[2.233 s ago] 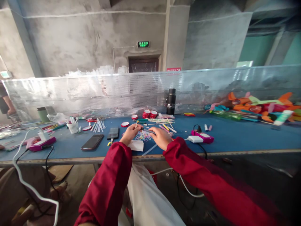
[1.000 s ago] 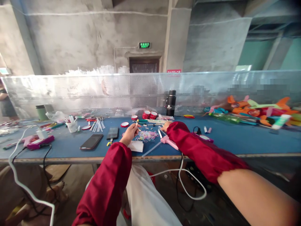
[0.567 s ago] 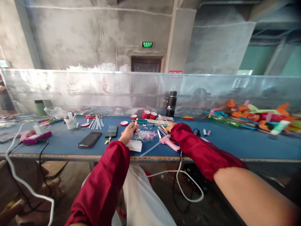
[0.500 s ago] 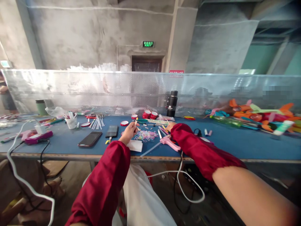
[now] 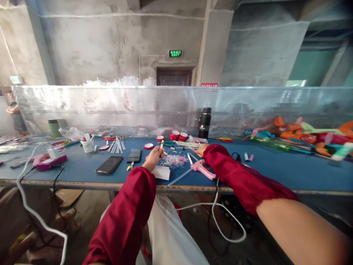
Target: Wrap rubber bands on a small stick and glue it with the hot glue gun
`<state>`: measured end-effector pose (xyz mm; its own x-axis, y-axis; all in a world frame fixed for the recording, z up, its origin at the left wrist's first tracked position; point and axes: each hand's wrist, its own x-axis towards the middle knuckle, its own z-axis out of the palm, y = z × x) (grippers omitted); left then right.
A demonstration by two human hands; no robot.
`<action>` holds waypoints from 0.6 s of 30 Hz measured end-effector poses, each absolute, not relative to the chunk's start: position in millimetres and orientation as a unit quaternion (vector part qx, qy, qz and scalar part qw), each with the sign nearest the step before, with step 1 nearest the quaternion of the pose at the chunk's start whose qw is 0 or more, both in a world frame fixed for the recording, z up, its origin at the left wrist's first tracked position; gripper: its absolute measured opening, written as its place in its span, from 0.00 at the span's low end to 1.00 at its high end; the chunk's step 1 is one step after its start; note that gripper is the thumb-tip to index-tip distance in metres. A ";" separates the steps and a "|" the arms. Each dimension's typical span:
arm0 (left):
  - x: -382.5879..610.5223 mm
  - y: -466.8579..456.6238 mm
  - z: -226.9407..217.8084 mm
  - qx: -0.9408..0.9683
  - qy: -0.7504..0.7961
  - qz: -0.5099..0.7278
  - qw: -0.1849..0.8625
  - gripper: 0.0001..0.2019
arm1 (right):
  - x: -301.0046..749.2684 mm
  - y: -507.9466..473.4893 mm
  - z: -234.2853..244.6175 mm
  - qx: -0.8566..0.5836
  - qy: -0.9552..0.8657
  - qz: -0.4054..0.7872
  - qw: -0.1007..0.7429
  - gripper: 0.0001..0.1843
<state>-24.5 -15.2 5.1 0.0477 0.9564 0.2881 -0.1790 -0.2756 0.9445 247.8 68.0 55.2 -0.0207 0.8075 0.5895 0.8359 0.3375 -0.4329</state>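
One rough grey concrete wall (image 5: 82, 48) is filling the back of the room, and a long perforated metal screen (image 5: 138, 106) is running across in front of it. Below that, a blue table (image 5: 281, 163) is spreading from side to side, carrying clutter along its far edge. Two arms in dark red sleeves are coming over the near edge: the right one (image 5: 234, 169) is slanting across from the lower right, bare above the sleeve, while the left one (image 5: 127, 206) is angling up from the lower left. A black flask (image 5: 204, 123) is standing upright near the screen. Down by the right sleeve, a pink glue gun (image 5: 202, 170) is lying on the table, and a dark phone (image 5: 109, 164) is resting well off to the left. Now the hands! The right hand (image 5: 203, 149) is sitting low just beyond the gun, its fingers mostly hidden; whether it is gripping anything, I cannot tell. The left hand (image 5: 155, 157) is curling closed beside loose pastel bands (image 5: 175, 161), its fingertips pinching a short pale stick (image 5: 161, 144) that is poking upward.
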 end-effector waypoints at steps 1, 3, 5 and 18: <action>-24.3 -15.7 5.5 0.540 0.362 0.588 0.481 0.09 | 250.9 71.3 56.1 -0.603 -0.709 -0.002 0.365 0.17; -23.9 -17.1 6.2 0.541 0.366 0.588 0.477 0.09 | 256.3 74.2 57.8 -0.650 -0.701 0.037 0.293 0.21; -23.6 -18.1 6.9 0.539 0.371 0.590 0.472 0.08 | 260.1 73.5 60.2 -0.667 -0.699 0.067 0.249 0.22; -24.6 -21.6 8.2 0.553 0.320 0.621 0.454 0.26 | 201.0 2.1 42.5 -0.397 -0.786 0.190 0.435 0.05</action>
<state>-24.6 -21.6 8.2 0.0236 0.9178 0.3964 -0.2114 -0.3830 0.8992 201.0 2.1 42.5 -0.3065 0.7887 0.5329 0.4584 0.6130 -0.6435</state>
